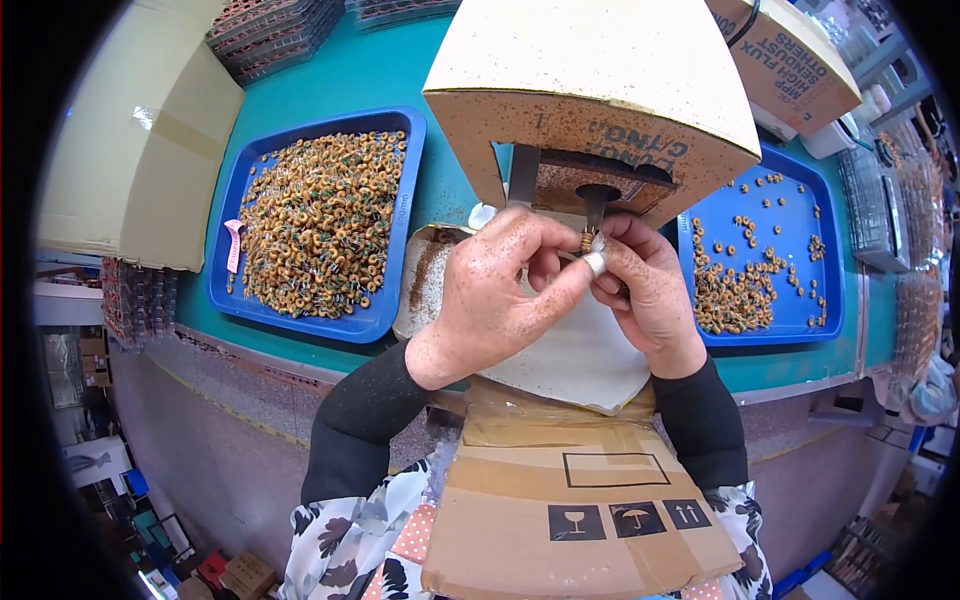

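Observation:
Both my hands meet in front of an opening in an upturned cardboard box (590, 60). My left hand (500, 285) pinches a small copper-coloured ring coil (587, 242) between thumb and fingertips; white tape wraps the thumb tip. From the other side, my right hand (645, 290) closes its fingers on the same coil, though their exact grip is partly hidden. Just above the fingertips, a dark tapered metal tool (597, 200) sticks out of the opening. Whether the coil touches it I cannot tell. Beneath my hands lies a white, dust-specked sheet (570, 360).
To the left, a blue tray (415, 160) holds a heap of ring coils with wire ends. Another blue tray (832, 240) at right holds scattered coils. A cardboard flap (580, 450) covers my lap. A large carton (150, 130) stands far left, stacked plastic trays (270, 35) behind.

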`<state>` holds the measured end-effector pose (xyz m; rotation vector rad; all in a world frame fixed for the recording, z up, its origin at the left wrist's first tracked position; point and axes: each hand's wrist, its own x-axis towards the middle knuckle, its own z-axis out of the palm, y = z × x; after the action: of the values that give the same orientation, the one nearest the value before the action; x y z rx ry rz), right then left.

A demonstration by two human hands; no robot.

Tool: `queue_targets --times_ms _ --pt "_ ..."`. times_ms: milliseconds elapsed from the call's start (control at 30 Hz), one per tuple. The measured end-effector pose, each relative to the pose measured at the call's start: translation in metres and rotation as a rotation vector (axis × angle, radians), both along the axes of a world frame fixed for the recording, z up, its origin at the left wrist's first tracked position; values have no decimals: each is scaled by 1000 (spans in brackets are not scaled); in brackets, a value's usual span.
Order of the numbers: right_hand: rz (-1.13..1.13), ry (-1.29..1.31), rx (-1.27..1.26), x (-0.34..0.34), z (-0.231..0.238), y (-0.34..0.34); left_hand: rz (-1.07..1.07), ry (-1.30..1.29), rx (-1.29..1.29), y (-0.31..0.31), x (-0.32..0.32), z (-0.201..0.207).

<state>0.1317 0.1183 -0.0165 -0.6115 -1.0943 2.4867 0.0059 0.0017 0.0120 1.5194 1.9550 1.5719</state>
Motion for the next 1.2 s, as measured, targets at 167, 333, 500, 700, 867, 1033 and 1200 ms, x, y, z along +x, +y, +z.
queue_targets --times_ms 167,333,500,700,867,1033,1200 --pt "36 -5 -64 -1 -3 -5 28 -113 -105 0 -4 -10" --pt "23 19 -341 -2 -12 -3 -294 -1288 4 -7 -22 -23" --pt "49 71 -384 -1 -7 -4 -488 -1319 -114 -16 -32 -23" --pt "97 68 -329 -3 -7 -5 -239 124 -166 -13 -13 -22" --pt "87 49 -321 -4 -8 -5 -220 497 -20 -13 -11 -30" --pt "106 -7 -245 -4 -9 -4 -167 418 -2 -14 -7 -36" --pt "161 -53 -247 -2 -8 -6 -58 160 -79 -14 -14 -30"
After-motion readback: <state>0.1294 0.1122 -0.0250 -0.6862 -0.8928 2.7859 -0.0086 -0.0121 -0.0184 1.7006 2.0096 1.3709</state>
